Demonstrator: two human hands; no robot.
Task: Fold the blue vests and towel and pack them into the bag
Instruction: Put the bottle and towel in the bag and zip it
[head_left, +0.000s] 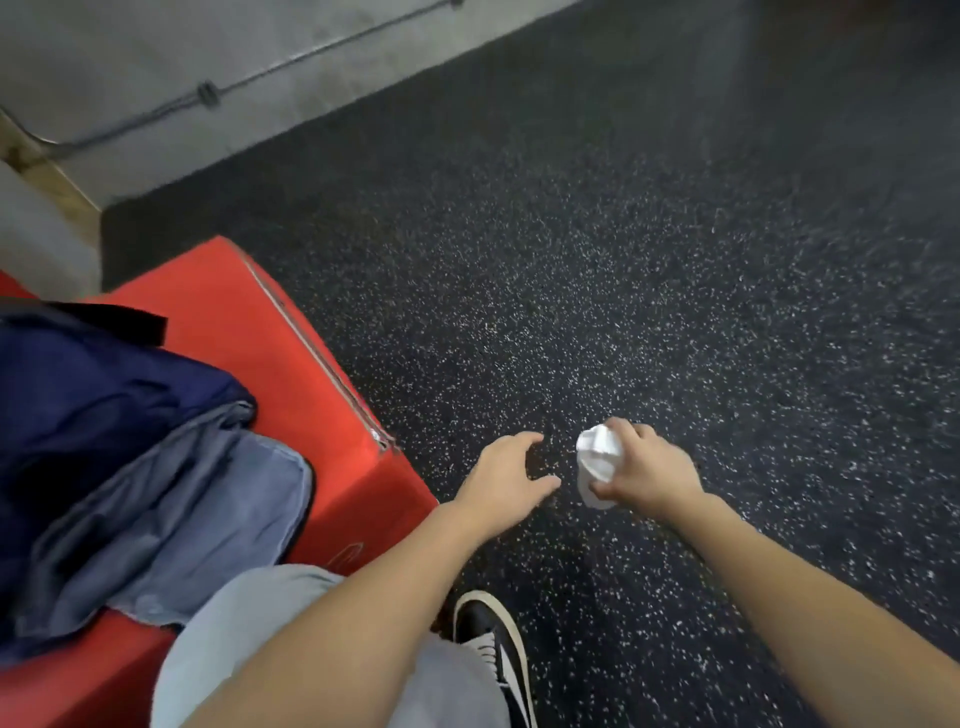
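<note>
Both bare forearms reach forward and down side by side — the left hand (501, 480) spread loose, fingers and thumb curved apart in an empty grip, the right hand (647, 470) just beside it, its fingers and thumb curled round a small crumpled white wad (598, 457).

Red mat (291, 364), speckled dark floor (675, 286)

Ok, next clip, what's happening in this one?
A person stands over a speckled floor. The right hand grips a small scrunched white cloth; the left hand hovers open beside it, holding nothing. Blue clothes lie unfolded in a heap on a red mat to the left.
</note>
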